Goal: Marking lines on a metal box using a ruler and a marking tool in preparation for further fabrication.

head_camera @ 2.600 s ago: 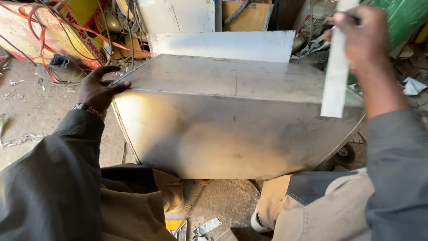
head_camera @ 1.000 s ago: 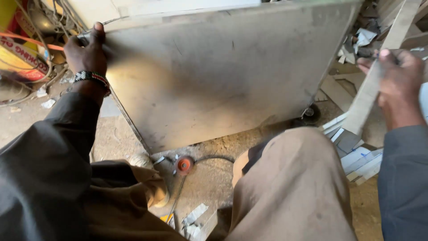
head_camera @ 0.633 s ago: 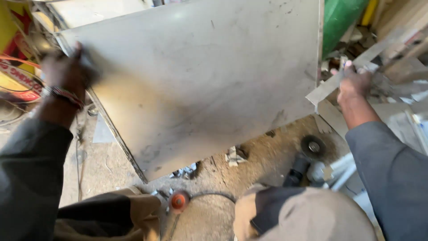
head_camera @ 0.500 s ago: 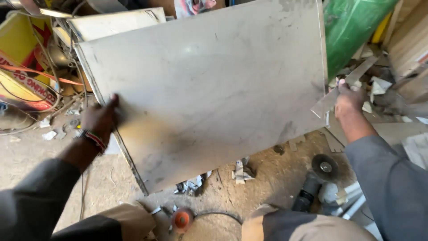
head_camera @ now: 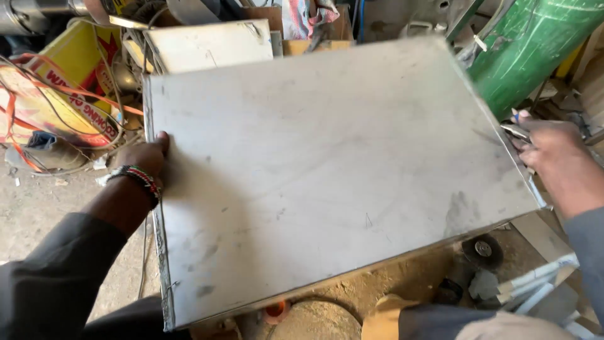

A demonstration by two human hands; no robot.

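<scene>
Holding a large metal sheet by both side edges

Gripping the left edge of a wide grey metal sheet [head_camera: 327, 176], the left hand [head_camera: 146, 160] wears a beaded wristband [head_camera: 135, 178]; the right hand [head_camera: 553, 151] grasps the right edge, fingers curled; the sheet fills the centre, tilted above a dusty floor [head_camera: 38, 208]; a green cylinder [head_camera: 528, 50] leans behind at right; orange cables [head_camera: 56, 94] lie tangled at left.

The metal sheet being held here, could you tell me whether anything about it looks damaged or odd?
The sheet is smudged and scuffed, with dark marks near its lower right and lower left. Its folded left edge looks rough and uneven toward the bottom corner. No dents or tears show. The left hand grips the left edge, the right hand the right edge.
</scene>
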